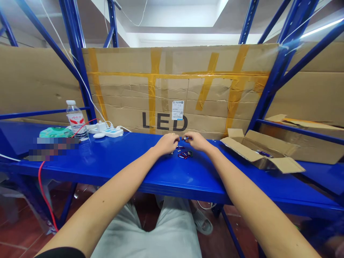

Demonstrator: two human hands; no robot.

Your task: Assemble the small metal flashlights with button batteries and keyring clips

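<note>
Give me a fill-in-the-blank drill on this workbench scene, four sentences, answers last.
1. The left hand and the right hand meet close to small pieces lying on a ____ shelf.
2. The cardboard sheet behind them bears the printed letters ____.
3. The water bottle stands to the ____ of the hands.
4. The open cardboard box lies to their ____.

Missing words: blue; LED; left; right.
</note>
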